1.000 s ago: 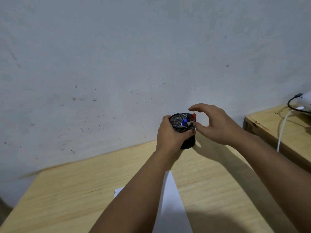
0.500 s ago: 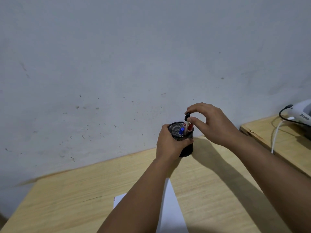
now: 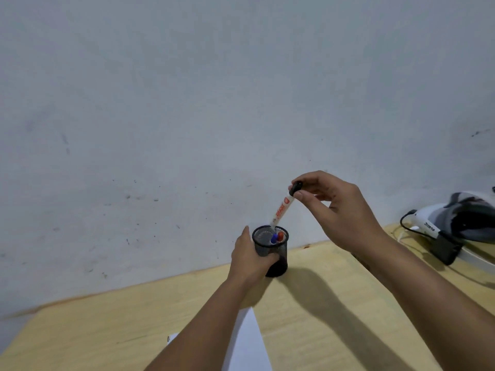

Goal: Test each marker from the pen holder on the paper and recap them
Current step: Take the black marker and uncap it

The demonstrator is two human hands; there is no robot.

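Two markers, one blue-capped (image 3: 273,239) and one red-capped (image 3: 280,236), stand inside the black mesh pen holder (image 3: 270,251), while a third, the black-capped marker (image 3: 283,208), is partly out, tilted, its lower end at the rim. The left hand (image 3: 250,259) wraps around the holder, likely to keep it from tipping on the surface (image 3: 321,303). The right hand (image 3: 340,210) pinches the black cap between thumb and fingertips. White paper (image 3: 245,344) lies nearer the person, partly hidden by the left forearm.
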